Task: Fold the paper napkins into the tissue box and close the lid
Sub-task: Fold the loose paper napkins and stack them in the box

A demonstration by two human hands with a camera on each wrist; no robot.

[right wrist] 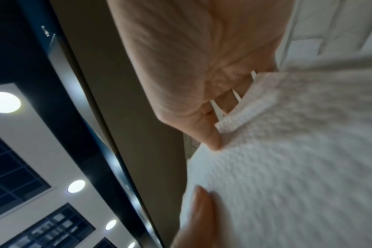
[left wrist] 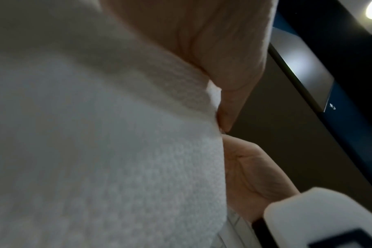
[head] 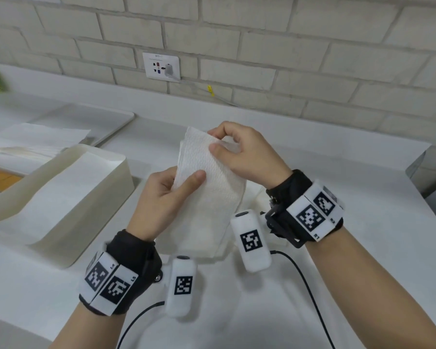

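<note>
Pinching the napkin (head: 207, 187) in midair over the worktop (head: 337, 187), left hand (head: 166, 197) low, right hand (head: 247, 154) on top; box (head: 68, 197) well left. Left wrist: thumb flat on paper, layers could slip apart. Right wrist: fingers (right wrist: 210, 134) pinch the edge; a hard tug could tear it.

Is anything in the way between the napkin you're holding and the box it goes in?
Nothing visible. Both hands, left hand and right hand, hold the napkin up in the air. The tissue box sits open just to its left, with bare counter between them.
</note>
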